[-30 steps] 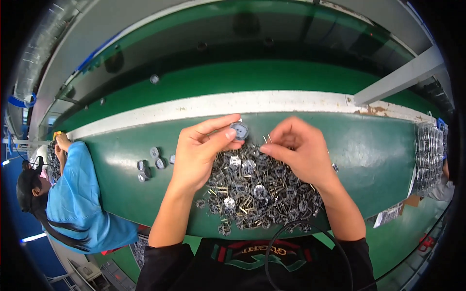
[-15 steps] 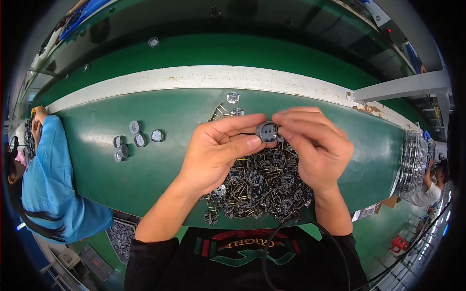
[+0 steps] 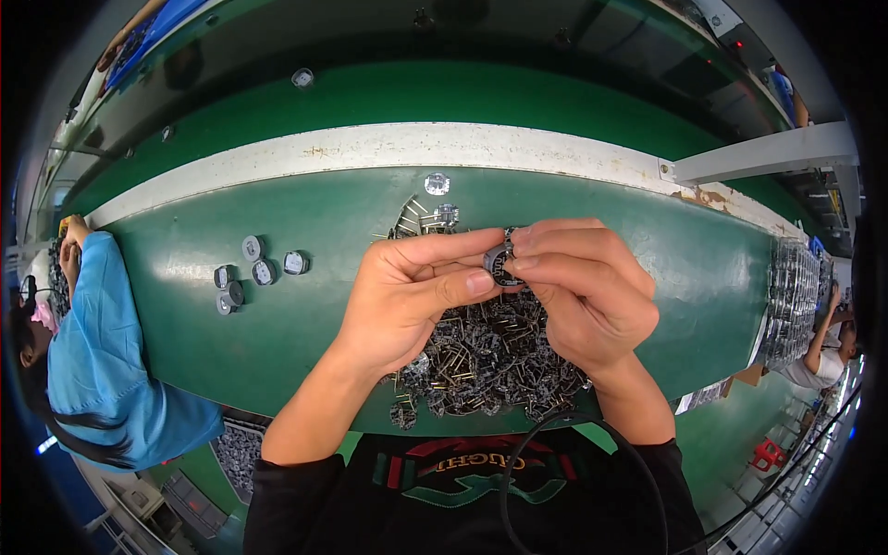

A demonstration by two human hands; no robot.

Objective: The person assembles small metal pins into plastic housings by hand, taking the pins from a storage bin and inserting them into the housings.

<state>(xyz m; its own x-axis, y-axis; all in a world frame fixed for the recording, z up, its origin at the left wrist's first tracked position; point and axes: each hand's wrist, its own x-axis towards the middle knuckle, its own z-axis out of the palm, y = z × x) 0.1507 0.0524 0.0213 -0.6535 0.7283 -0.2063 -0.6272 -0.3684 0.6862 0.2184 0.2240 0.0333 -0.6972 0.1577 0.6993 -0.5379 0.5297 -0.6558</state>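
- The step in hand looks like fitting a dark round circuit board (image 3: 501, 268) against a small round grey housing (image 3: 489, 261); how far it is seated cannot be told, as fingertips cover much of the edge
- Both parts are held up between the hands, above the far part of a heap of pinned circuit boards (image 3: 499, 361) on the green worktable (image 3: 324, 342)
- The left hand (image 3: 398, 301) grips the housing, thumb on the near side and index finger stretched along the far side
- The right hand (image 3: 599, 296) has its thumb and fingertips pinched in against the right edge of the same assembly; whether they grip the board alone or the housing too cannot be told
- The next move seems to call for a steady left hold and an even right push, keeping the board square to the housing
- Half a second earlier the housing shows its grey face with dark holes; now that face looks darker, with pale marks, and the right fingertips sit lower across it
- A second earlier the hands are apart; now they meet at the housing, while five loose grey housings (image 3: 264, 271) remain grouped to the left
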